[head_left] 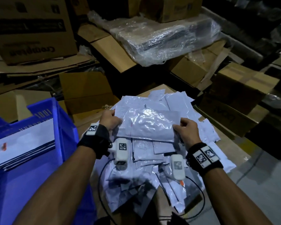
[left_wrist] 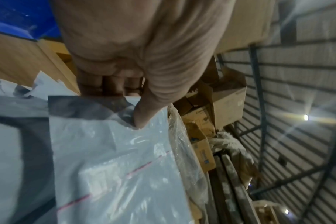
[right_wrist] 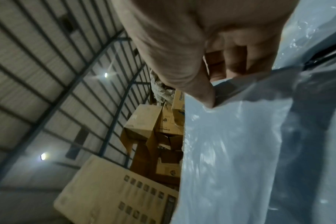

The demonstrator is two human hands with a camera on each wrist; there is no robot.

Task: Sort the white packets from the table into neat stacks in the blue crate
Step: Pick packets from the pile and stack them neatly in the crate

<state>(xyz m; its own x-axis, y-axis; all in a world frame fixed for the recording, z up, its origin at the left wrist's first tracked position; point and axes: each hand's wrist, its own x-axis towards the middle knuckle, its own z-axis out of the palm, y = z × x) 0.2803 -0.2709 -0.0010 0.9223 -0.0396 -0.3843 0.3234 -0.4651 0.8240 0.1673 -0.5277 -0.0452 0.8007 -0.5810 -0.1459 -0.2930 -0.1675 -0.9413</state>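
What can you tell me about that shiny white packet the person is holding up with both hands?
The packet is a flat, glossy white plastic pouch, crinkled and catching the light, with a thin red line across one end and a grey strip along an edge. It is held roughly level above the loose pile of packets. The left hand pinches its left edge and the right hand pinches its right edge, thumbs on top. What is inside cannot be made out.

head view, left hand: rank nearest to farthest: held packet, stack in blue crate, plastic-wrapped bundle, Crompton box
1. held packet: pinched by the left hand at its left edge, touching.
2. stack in blue crate: to the hand's left, inside the crate.
3. plastic-wrapped bundle: far side, up and right.
4. Crompton box: far left. Too close to call against the bundle.
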